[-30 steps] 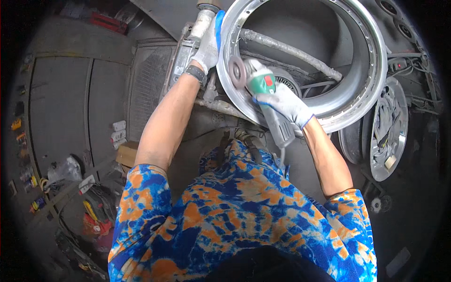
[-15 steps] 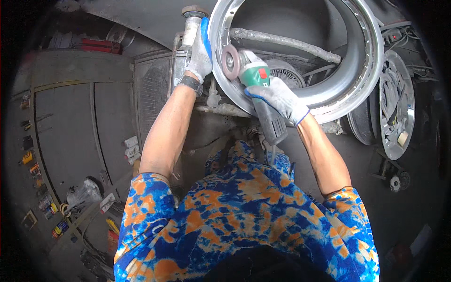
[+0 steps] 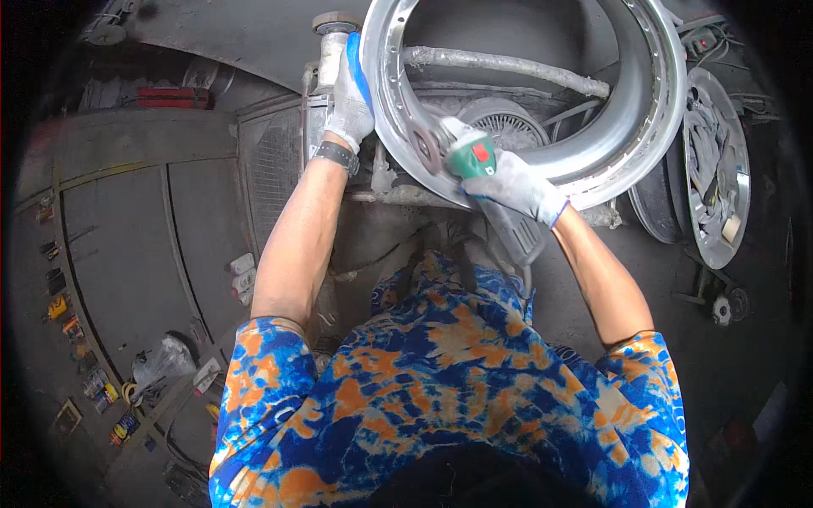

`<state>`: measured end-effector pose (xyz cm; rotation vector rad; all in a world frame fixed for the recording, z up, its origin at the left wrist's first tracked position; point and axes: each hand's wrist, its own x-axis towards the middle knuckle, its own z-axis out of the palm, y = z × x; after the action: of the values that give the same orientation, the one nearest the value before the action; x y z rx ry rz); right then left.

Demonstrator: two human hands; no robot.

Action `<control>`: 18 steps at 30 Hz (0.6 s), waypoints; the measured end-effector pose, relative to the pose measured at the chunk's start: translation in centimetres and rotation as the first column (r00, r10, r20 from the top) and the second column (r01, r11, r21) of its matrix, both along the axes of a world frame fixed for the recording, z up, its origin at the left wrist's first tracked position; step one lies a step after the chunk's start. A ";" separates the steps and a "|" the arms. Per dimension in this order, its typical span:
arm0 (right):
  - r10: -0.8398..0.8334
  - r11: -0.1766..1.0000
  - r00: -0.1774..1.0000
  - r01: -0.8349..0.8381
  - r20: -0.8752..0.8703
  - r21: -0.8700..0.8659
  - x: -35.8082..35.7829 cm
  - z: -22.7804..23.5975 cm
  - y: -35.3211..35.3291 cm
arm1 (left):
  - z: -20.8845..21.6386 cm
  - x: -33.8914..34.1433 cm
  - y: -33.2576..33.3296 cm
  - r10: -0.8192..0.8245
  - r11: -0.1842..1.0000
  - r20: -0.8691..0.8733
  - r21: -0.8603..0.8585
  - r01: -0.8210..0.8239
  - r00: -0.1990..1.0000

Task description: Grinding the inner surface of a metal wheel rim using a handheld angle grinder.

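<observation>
A silver metal wheel rim [image 3: 386, 106] stands in front of me, its ring of small holes showing along the lip. My left hand [image 3: 349, 106], in a grey-and-blue work glove, lies with the palm against the rim's outer left side, fingers stretched out flat. My right hand [image 3: 518, 184], gloved too, is wrapped round a green-and-grey angle grinder [image 3: 472, 158]. The grinder's disc [image 3: 425, 151] is at the rim's inner lower-left edge; whether it touches is unclear, as the disc is partly blurred.
Dusty pipes [image 3: 517, 69] run behind the rim. A spindle with a round wheel [image 3: 336, 27] rises beside my left hand. A large metal dish [image 3: 716, 169] full of scraps stands at the right. Bottles [image 3: 243, 279] and tools lie on the floor to the left.
The grinder and my right hand have moved down and slightly right, the disc now lower on the rim. The rim and my left hand sit a little further left in view.
</observation>
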<state>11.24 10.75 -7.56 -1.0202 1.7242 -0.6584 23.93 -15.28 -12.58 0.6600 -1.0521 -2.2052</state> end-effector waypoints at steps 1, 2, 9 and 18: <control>0.014 0.991 1.000 -0.014 -0.003 0.135 -0.3 0.4 0.6 | 0.0 0.1 0.1 -0.001 1.000 0.013 -0.007 0.001 1.000; 0.049 0.983 0.998 -0.041 -0.040 0.181 -0.9 -1.3 1.3 | 0.1 0.2 0.1 -0.001 1.000 0.025 -0.014 0.002 1.000; -0.006 0.994 0.997 0.015 0.081 -0.112 0.3 -0.7 -2.0 | 0.6 -0.3 0.5 0.045 0.999 0.042 0.015 -0.046 0.998; -0.271 0.902 0.878 0.374 0.394 -0.215 0.6 1.8 -6.3 | 2.4 -0.5 1.6 -0.008 1.000 0.041 -0.018 0.009 0.999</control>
<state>11.88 4.48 -5.77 -0.7406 1.5130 -1.2631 23.46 -13.70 -10.20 0.6958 -1.0967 -2.1953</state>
